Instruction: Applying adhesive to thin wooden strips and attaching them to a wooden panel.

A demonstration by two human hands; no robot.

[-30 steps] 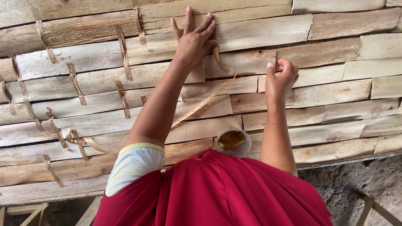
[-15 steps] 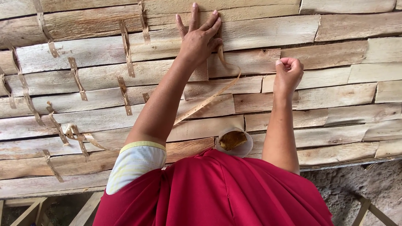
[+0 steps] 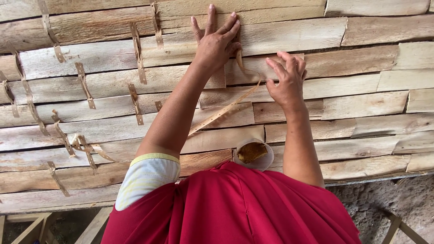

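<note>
Strip half pressed onto the veneer sheets

Your left hand [image 3: 216, 45] lies flat, pinning the tape strip [image 3: 226, 108]; your right hand [image 3: 285, 79], fingers spread, rests beside it. The loose tail may wrinkle or lift.

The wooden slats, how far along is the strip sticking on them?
Done: many short strips already lie across the seams on the left. In hand: the left hand presses a long loose strip onto the slats, the right hand beside it. Left: the seams to the right show no strips. A cup of brown paste sits nearby.

Red top [image 3: 235, 208], white short sleeve [image 3: 147, 178] — yellow-edged cuff, bare forearms
</note>
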